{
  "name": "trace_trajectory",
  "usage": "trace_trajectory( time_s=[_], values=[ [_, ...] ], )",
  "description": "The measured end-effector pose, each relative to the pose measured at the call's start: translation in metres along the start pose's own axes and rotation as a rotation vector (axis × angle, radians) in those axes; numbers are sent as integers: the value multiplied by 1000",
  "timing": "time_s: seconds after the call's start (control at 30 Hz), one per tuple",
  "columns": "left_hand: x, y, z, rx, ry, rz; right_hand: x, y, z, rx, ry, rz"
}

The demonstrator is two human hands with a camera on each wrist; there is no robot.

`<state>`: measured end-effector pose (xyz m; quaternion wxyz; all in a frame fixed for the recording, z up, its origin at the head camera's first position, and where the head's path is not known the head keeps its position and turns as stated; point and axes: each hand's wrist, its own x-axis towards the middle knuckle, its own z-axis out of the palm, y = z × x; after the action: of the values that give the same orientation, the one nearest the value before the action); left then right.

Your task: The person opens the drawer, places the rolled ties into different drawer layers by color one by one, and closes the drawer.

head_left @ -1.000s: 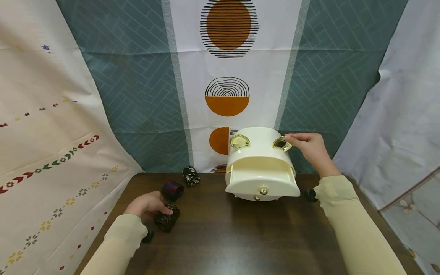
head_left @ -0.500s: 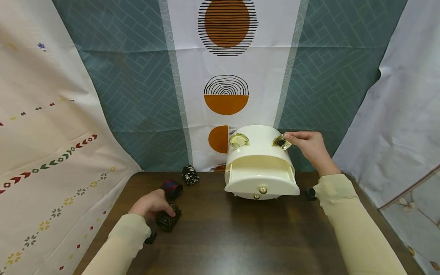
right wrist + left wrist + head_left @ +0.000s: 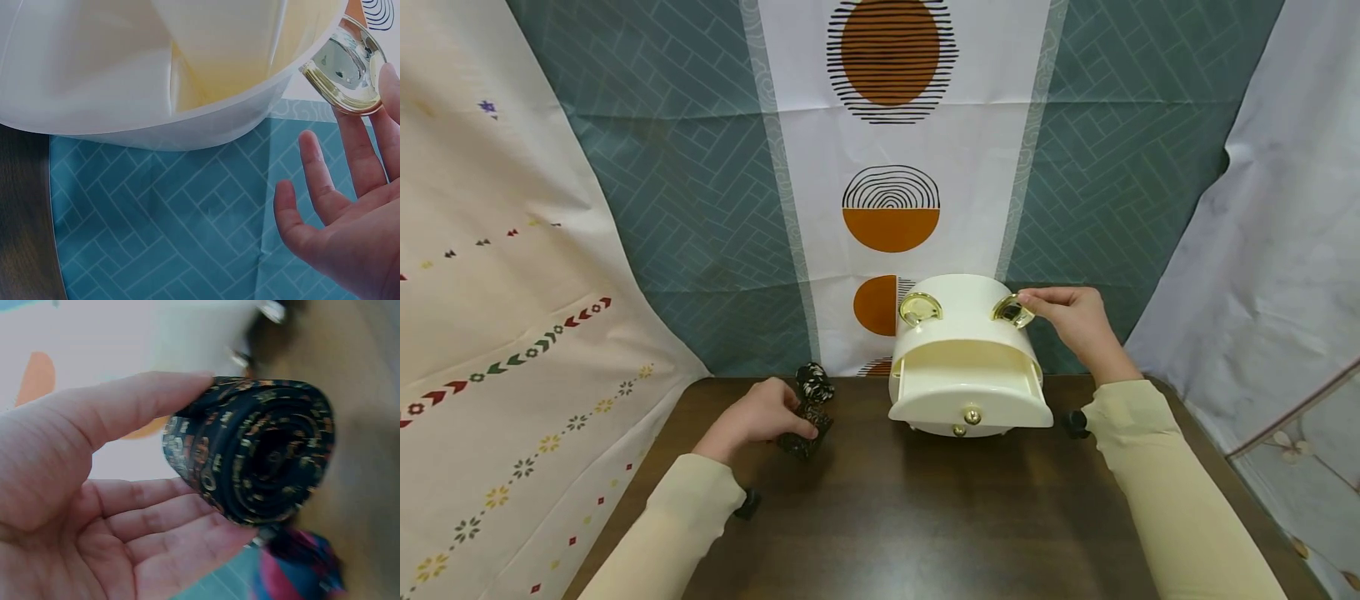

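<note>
My left hand grips a dark rolled necktie with small gold and orange figures, thumb on one side and fingers on the other. It is over the left part of the table. A red-and-blue striped rolled necktie shows beyond it in the left wrist view; in the head view the left hand hides it. Farther back lies a black-and-white rolled necktie. On the right, my right hand pinches a gold ring handle of a cream rounded drawer box. Its upper drawer is pulled out.
A second gold ring is on the box's left side, and gold knobs are on the drawer fronts. The brown table ends at a hanging patterned cloth behind. Pale cloths hang on both sides.
My left hand has moved back and to the right with the dark rolled necktie, lifting it from its earlier place. The right hand stays on the ring.
</note>
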<state>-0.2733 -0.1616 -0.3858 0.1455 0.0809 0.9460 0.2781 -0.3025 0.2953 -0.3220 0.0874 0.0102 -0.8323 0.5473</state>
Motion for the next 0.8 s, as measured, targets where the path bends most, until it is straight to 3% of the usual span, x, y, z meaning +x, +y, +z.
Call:
trace_trajectory(
  time_s=[0.2, 0.47, 0.8],
  values=[
    [-5, 47, -16, -77, 151, 95, 0, 1, 0, 6, 0, 5],
    [-22, 104, -21, -311, 302, 191, 1, -1, 2, 8, -1, 1],
    [-22, 157, -8, -618, 323, 268, -1, -1, 1, 8, -2, 19]
  ],
)
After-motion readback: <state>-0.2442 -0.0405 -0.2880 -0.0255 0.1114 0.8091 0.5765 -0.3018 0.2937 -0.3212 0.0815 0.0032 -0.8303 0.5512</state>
